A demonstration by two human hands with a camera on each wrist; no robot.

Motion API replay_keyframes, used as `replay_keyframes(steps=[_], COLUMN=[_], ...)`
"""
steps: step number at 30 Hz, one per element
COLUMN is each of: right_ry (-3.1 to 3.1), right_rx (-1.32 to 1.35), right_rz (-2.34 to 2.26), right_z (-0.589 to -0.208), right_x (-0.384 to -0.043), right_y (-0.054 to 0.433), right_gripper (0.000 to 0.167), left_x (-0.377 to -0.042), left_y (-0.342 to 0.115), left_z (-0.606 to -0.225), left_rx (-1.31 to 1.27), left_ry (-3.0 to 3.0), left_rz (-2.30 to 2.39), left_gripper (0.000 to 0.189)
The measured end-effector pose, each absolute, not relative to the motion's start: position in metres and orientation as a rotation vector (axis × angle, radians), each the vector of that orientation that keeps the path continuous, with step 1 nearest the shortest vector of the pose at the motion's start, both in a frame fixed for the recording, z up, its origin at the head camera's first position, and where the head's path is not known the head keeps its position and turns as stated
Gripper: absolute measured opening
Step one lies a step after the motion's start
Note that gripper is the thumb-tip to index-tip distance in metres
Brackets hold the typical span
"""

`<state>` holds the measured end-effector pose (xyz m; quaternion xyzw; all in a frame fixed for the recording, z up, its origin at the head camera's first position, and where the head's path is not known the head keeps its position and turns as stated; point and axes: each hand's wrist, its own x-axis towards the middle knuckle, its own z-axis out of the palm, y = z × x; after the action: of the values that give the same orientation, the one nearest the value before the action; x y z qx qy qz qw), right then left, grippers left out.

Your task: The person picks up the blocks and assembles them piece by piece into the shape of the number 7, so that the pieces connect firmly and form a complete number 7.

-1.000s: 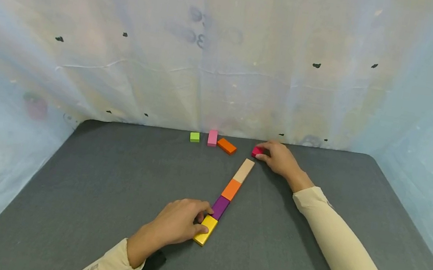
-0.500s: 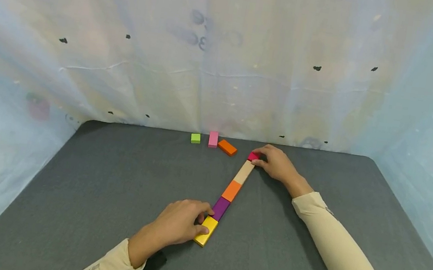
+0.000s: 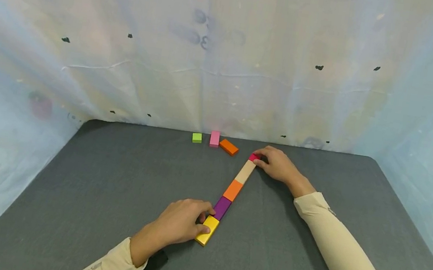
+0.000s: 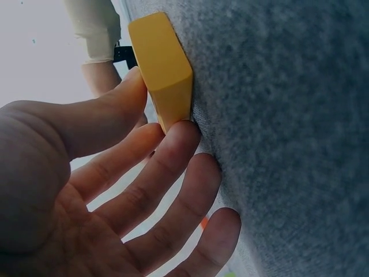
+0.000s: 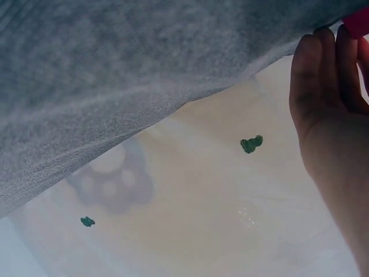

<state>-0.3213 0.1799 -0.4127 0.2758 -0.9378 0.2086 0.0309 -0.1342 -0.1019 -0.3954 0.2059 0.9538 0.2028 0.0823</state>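
A slanting row of blocks lies on the dark grey table in the head view. It runs from a yellow block [image 3: 208,230] through a purple block [image 3: 222,208], an orange block [image 3: 232,190] and a beige block [image 3: 245,172] to a small red block [image 3: 253,158]. My left hand [image 3: 182,223] holds the yellow block, thumb on it and index fingertip by the purple one. The left wrist view shows thumb and fingertips against the yellow block [image 4: 161,55]. At the far end my right hand [image 3: 277,165] pinches the red block, seen only partly [image 5: 358,22] in the right wrist view.
Behind the row, near the table's [image 3: 118,176] back edge, lie a green block [image 3: 197,138], a pink block [image 3: 214,139] and a second orange block [image 3: 229,147]. A pale printed curtain [image 3: 227,62] hangs along the back and sides.
My right hand has brought the red block slightly left and nearer, against the far end of the beige block. The left hand has stayed on the yellow block.
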Motion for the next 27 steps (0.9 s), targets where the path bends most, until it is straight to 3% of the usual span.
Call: replay_keyframes(steps=[27], right_ry=[-2.851], right_rx=[0.933], right_rz=[0.609], right_z=[-0.4079], right_x=[-0.3227], right_y=[0.1737], right_gripper=[0.035], left_x=[-0.1347], left_y=[-0.1071], left_z=[-0.3940], left_rx=[0.655], left_ry=[2.833], left_rz=[0.640], left_gripper=[0.030])
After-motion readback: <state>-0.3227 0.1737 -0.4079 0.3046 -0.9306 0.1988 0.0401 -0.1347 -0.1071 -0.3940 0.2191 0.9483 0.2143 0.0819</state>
